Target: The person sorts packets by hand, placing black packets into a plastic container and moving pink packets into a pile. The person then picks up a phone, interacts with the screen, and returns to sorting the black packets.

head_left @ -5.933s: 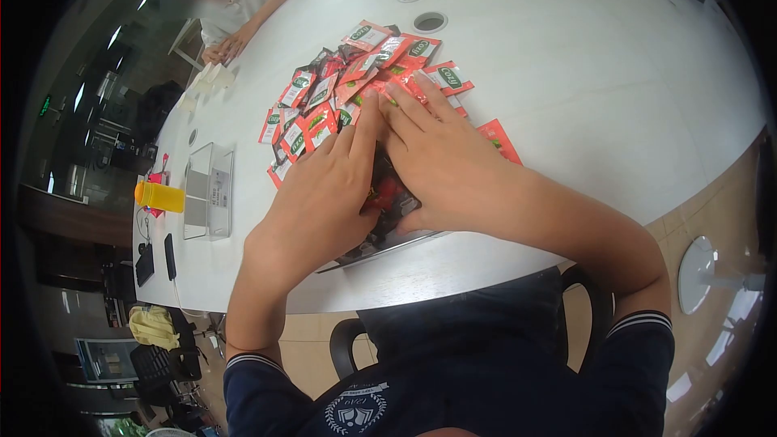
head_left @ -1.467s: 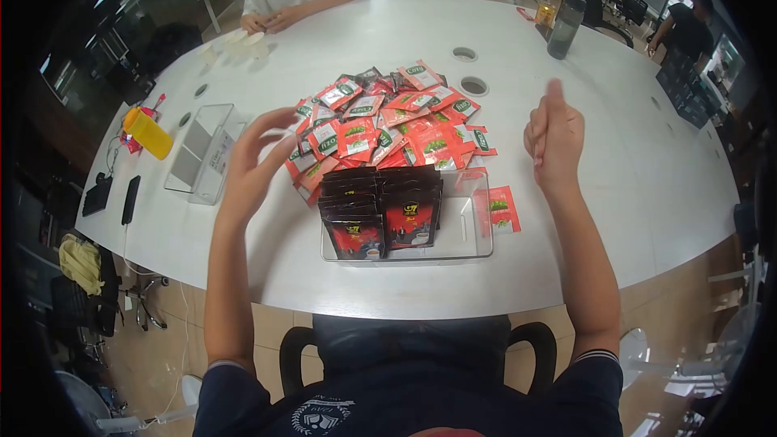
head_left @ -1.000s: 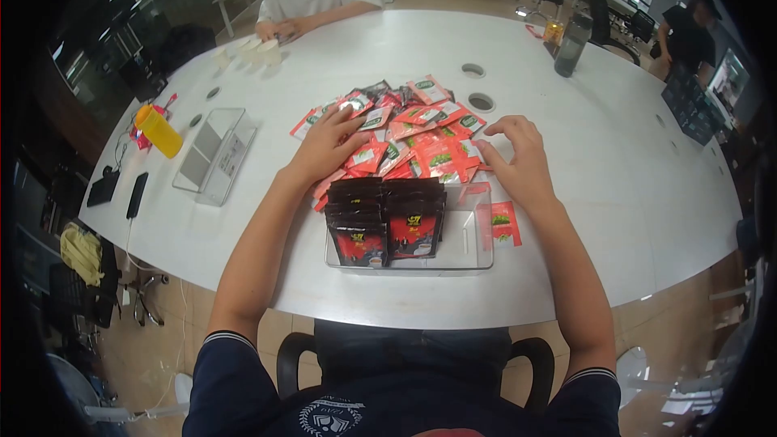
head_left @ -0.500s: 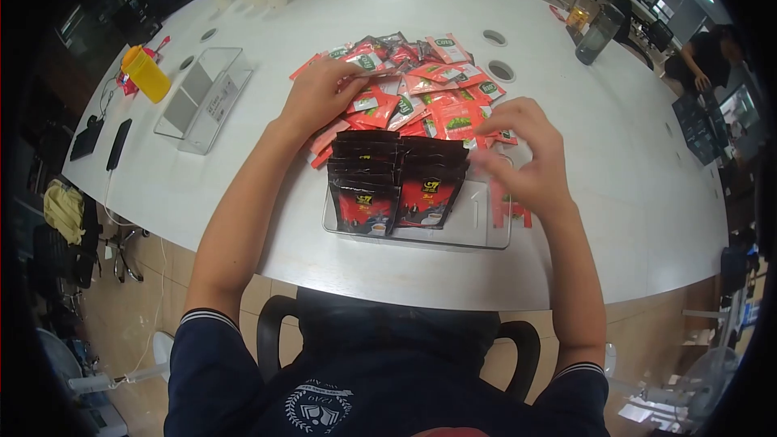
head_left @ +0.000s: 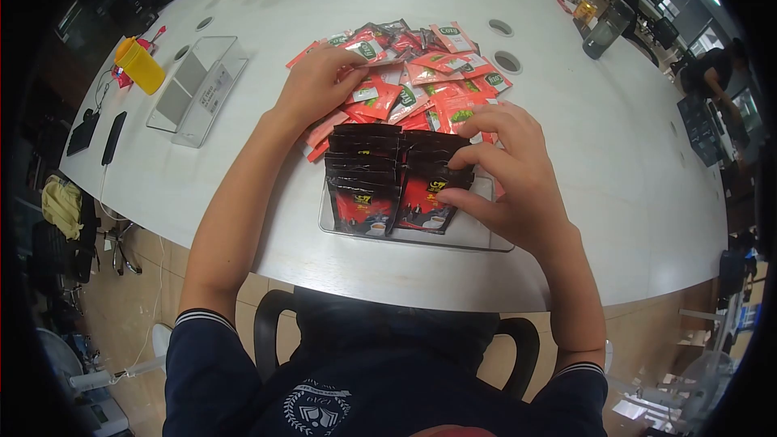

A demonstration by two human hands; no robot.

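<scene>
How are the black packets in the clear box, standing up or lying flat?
Standing up: the black packets make two rows in the clear box, their top edges showing one behind another.

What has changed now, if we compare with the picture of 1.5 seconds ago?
The left hand moved onto the pile of sachets and appears to pinch one. The right hand moved left to the black packets; whether it grips one is unclear. The packets still stand in the clear tray; the yellow bottle stayed.
</scene>
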